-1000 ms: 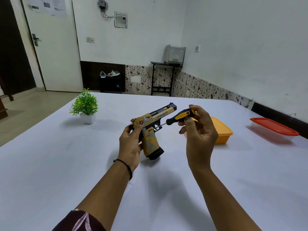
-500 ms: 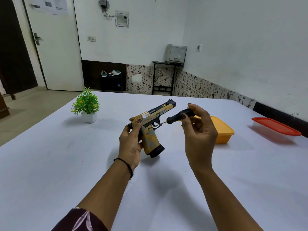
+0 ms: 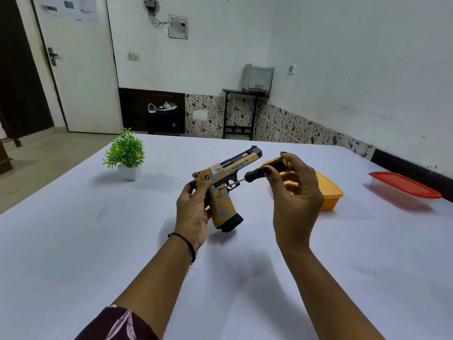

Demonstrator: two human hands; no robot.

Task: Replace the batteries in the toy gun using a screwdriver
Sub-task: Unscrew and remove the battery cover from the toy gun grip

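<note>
A yellow and black toy gun (image 3: 225, 192) is held above the white table (image 3: 98, 241), barrel pointing away to the right, grip down. My left hand (image 3: 193, 212) grips the back of its grip, thumb on the rear of the slide. My right hand (image 3: 294, 195) pinches the black and yellow handle of a screwdriver (image 3: 263, 169). The thin metal shaft slants down left, and its tip meets the gun's side just above the grip, near the trigger. No batteries are in view.
A yellow lidded container (image 3: 328, 195) stands right behind my right hand. A red-lidded clear box (image 3: 404, 185) lies at the far right near the wall. A small potted plant (image 3: 126, 155) stands on the table at the back left.
My right hand's fingers have shifted round the screwdriver handle, whose yellow part shows again. The gun and my left hand stay nearly where they were, the tip still on the gun's side.
</note>
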